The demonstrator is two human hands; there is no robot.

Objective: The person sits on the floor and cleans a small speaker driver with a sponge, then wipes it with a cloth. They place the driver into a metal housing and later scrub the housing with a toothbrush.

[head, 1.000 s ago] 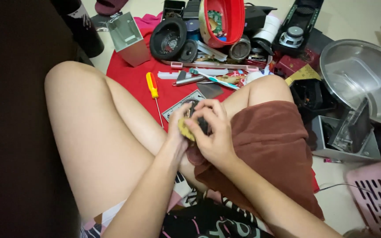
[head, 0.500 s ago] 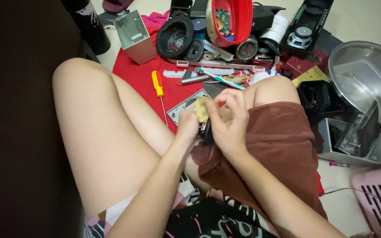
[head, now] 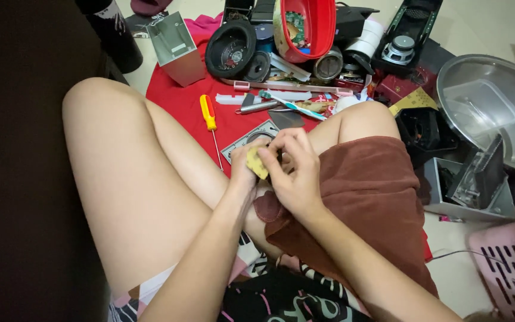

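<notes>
Both hands meet over the lap, approx. frame centre. Left hand (head: 244, 170) pinches a small flat yellowish-tan piece, maybe sponge or board (head: 257, 162), thumb on top, prob. to keep it steady while the other works it. Right hand (head: 295, 173) curls round it from 3 o'clock, fingertips pressed on its edge and on sth dark behind that I can't make out; both clenched in a grip, neither loose. So the tan piece sits right between the two, touching both, held up close off the red cloth on the floor (head: 180, 98), likely for a better look. Just past the hands at 12 o'clock lies a grey square metal plate w/ round hole (head: 247, 136), partly hidden by fingers. At 11 o'clock, a yellow-handled screwdriver (head: 208, 112), shaft pointing back toward the hands, within easy reach. Further at 12: white-and-teal toothbrush (head: 290, 105), black round speaker cone (head: 230, 49), red plastic bowl w/ a green circuit board inside (head: 317, 27). At 2–3 o'clock, well apart, a large shiny steel bowl (head: 493, 101). A brown towel (head: 371, 191) is draped over the right thigh, prob. as a lap cover. Pink slotted plastic basket (head: 508, 262) at 4 o'clock.
</notes>
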